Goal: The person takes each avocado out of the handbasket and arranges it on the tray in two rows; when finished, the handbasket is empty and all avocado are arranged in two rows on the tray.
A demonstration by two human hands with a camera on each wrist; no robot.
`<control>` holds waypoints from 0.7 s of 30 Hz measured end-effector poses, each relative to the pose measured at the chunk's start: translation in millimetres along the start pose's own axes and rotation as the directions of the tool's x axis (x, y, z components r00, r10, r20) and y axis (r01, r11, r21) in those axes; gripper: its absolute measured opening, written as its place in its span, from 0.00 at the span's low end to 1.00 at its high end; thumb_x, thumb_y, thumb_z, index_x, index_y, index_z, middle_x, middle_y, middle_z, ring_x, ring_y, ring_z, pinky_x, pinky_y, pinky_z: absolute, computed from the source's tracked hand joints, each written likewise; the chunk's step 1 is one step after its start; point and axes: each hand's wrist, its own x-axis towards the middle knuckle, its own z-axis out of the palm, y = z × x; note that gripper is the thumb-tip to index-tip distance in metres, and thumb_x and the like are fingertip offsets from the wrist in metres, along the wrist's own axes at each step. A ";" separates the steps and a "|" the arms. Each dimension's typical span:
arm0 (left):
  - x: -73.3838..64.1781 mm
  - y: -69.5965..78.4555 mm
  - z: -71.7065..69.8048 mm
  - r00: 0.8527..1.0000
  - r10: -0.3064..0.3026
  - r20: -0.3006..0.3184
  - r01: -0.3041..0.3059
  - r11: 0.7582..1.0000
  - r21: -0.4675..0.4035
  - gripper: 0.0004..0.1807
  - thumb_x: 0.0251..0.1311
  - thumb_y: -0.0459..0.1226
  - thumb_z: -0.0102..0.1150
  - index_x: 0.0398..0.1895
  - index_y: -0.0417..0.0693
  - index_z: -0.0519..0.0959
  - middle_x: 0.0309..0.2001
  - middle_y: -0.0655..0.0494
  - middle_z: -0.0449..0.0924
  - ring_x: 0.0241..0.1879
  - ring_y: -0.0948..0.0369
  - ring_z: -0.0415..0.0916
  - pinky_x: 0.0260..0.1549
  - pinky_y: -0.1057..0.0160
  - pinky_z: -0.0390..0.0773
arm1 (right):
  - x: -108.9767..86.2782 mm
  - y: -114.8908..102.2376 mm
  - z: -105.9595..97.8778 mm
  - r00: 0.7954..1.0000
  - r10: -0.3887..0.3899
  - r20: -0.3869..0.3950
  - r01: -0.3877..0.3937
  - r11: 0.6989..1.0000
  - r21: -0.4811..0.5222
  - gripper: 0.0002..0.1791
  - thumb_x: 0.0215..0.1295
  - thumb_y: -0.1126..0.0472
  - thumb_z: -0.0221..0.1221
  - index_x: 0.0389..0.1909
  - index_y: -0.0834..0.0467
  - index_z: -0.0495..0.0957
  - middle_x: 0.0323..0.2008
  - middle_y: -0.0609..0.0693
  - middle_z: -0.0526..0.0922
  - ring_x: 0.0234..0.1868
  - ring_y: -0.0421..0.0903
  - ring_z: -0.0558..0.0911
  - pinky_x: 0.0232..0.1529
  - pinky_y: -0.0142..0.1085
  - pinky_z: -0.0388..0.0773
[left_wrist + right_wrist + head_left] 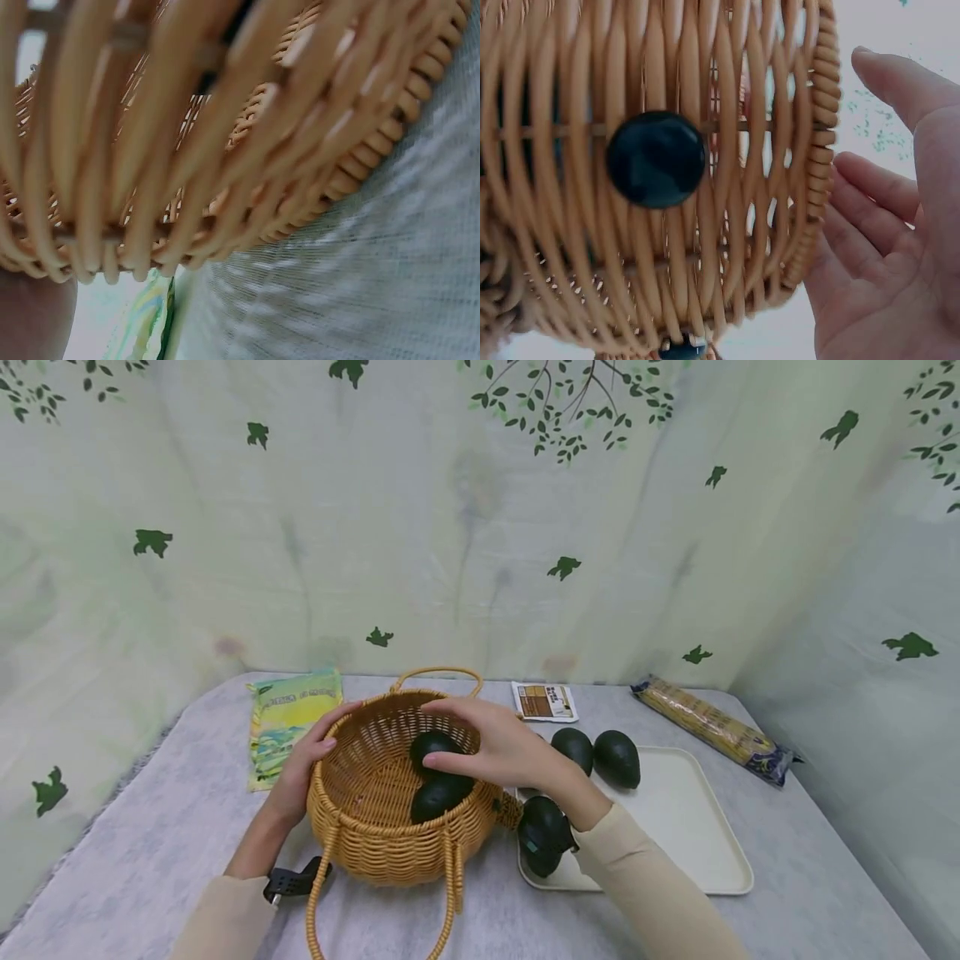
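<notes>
A round wicker basket [401,852] with looped handles stands on the table. My left hand [303,764] holds its left rim, thumb at the edge and fingers along the side. Two dark avocados [441,797] lie inside, toward the right. Above them is my right hand [495,747], thumb and fingers spread and reaching over the right rim. In the right wrist view the palm [885,300] faces the basket with nothing in it. A round dark button [656,159] sits on the basket's outer side. More avocados [617,760] rest on a white tray, partly hidden by the right arm.
The white tray [690,827] lies right of the basket. Behind it are a small brown-and-white packet [545,702] and a long noodle-like package [712,727]. A yellow-green bag [288,718] lies back left. A black strap device [296,881] is at the left wrist.
</notes>
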 end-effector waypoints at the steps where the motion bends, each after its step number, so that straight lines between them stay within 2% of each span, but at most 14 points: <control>1: -0.1 -0.4 0.6 1.000 0.002 -0.002 -0.002 1.000 -0.004 0.29 0.78 0.38 0.31 0.80 0.43 0.59 0.73 0.60 0.63 0.71 0.61 0.63 0.61 0.67 0.71 | 3.4 -0.1 0.9 1.000 0.000 0.015 0.001 1.000 -0.013 0.33 0.67 0.47 0.68 0.71 0.48 0.72 0.67 0.45 0.77 0.67 0.40 0.75 0.66 0.39 0.73; 7: 0.7 -0.5 2.9 1.000 0.007 -0.003 -0.007 1.000 -0.027 0.29 0.78 0.39 0.31 0.79 0.43 0.59 0.73 0.57 0.63 0.71 0.58 0.63 0.62 0.65 0.72 | 23.7 -0.4 4.5 0.996 0.005 0.090 0.000 0.998 -0.056 0.34 0.69 0.45 0.66 0.72 0.52 0.72 0.68 0.46 0.77 0.65 0.42 0.77 0.63 0.41 0.76; 11: 1.7 -0.3 3.8 1.000 0.015 -0.004 -0.015 1.000 -0.027 0.29 0.78 0.39 0.31 0.79 0.41 0.59 0.73 0.56 0.63 0.72 0.57 0.63 0.62 0.65 0.72 | 36.6 2.0 8.6 0.990 0.013 0.137 -0.004 0.998 -0.067 0.34 0.68 0.45 0.66 0.71 0.53 0.72 0.67 0.47 0.77 0.65 0.42 0.78 0.62 0.39 0.77; 17: 0.9 -0.5 3.2 1.000 0.014 -0.012 -0.014 1.000 -0.014 0.30 0.77 0.39 0.30 0.79 0.42 0.59 0.72 0.58 0.64 0.71 0.59 0.64 0.62 0.65 0.72 | 51.2 4.3 14.7 0.974 0.011 0.225 0.008 0.996 -0.087 0.34 0.68 0.46 0.67 0.71 0.53 0.73 0.67 0.48 0.78 0.63 0.41 0.79 0.60 0.32 0.77; 21: 0.2 -1.7 3.0 1.000 0.008 -0.018 -0.008 1.000 -0.009 0.30 0.78 0.39 0.30 0.79 0.42 0.59 0.73 0.58 0.63 0.71 0.58 0.64 0.61 0.66 0.72 | 51.9 4.5 16.4 0.956 0.017 0.293 0.027 0.989 -0.146 0.33 0.68 0.45 0.66 0.70 0.55 0.73 0.65 0.49 0.79 0.62 0.44 0.80 0.60 0.33 0.77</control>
